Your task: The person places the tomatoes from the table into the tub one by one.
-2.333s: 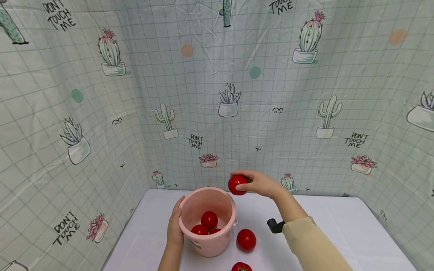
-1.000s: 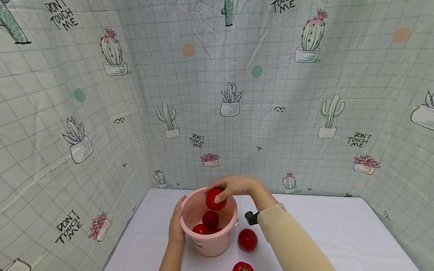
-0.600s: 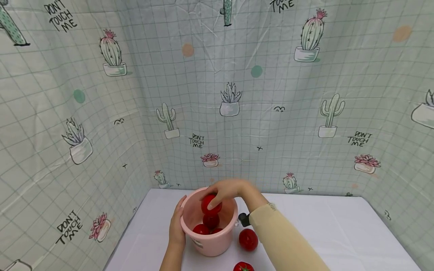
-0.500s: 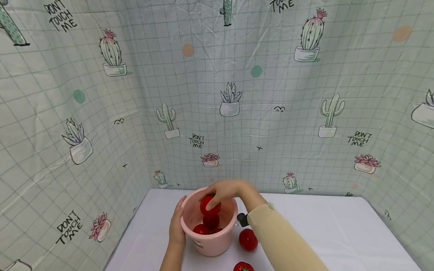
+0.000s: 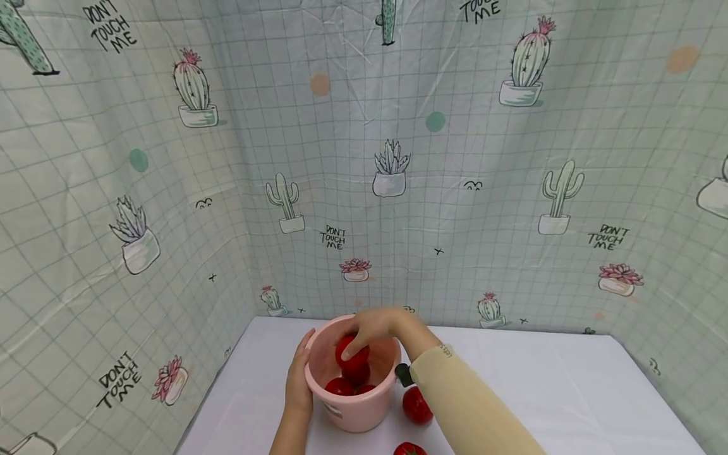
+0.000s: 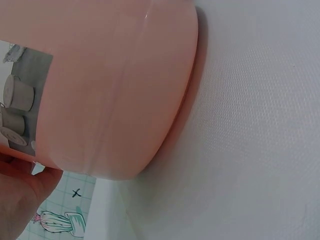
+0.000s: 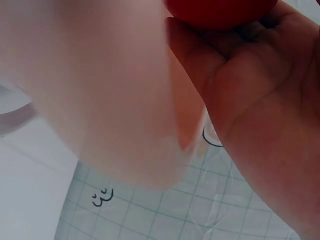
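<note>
My left hand [image 5: 297,382] holds the outer left side of a pink bucket [image 5: 361,414], its fingertips up near the rim. The left wrist view shows the bucket wall [image 6: 115,90] close up, with the thumb side of that hand [image 6: 20,195] against it. Inside the bucket my right hand [image 5: 372,325] grips a red tomato [image 5: 351,354] from above, below rim level. Under it lies another tomato [image 5: 357,375], with two more tomatoes [image 5: 339,387] at the bottom, partly hidden by the front wall. The right wrist view shows the gripped tomato [image 7: 220,11] against the fingers.
A loose tomato [image 5: 417,406] lies on the white table [image 5: 546,392] right of the bucket, partly behind the right sleeve [image 5: 466,398]. Another tomato [image 5: 409,448] is cut off at the bottom edge. A cactus-print cloth [image 5: 455,208] hangs behind and at both sides.
My right hand has carried the tomato left from beside the bucket, over the rim and down into it, sinking slightly lower lately. The left hand stays on the bucket.
</note>
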A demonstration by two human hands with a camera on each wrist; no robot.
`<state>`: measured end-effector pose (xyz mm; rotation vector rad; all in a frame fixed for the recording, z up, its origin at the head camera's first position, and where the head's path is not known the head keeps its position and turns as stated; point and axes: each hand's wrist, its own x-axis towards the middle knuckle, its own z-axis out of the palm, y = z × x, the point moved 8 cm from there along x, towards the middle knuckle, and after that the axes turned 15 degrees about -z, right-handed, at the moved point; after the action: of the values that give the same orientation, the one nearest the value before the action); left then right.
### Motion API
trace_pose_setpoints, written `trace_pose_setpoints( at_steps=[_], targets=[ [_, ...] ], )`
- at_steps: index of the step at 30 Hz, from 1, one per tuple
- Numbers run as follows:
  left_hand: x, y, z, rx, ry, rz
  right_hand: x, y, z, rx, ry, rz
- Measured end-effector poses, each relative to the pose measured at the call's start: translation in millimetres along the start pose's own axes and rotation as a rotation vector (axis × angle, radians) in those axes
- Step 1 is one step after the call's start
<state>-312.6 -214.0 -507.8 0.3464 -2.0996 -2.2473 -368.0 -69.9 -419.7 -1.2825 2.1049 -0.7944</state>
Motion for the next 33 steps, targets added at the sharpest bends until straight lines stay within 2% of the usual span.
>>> trace_pose_setpoints(
  at_steps=[12, 21, 27, 33],
  targets=[
    [-1.1, 0.3, 0.0, 0.007, 0.005, -0.003, -1.0, 5.1, 0.9, 0.011, 0.049, -0.029],
    [-1.2, 1.1, 0.3, 0.022, 0.011, 0.004, -9.8, 8.0, -3.9, -0.049, 0.064, -0.013],
    [-1.2, 1.8, -0.5, 0.029, 0.018, 0.015, -22.7, 13.7, -8.6, -0.047, 0.088, -0.032],
    [-1.2, 1.6, -0.1, 0.013, 0.012, 0.015, -45.8, 18.2, -13.6, 0.002, 0.178, -0.061]
  ],
)
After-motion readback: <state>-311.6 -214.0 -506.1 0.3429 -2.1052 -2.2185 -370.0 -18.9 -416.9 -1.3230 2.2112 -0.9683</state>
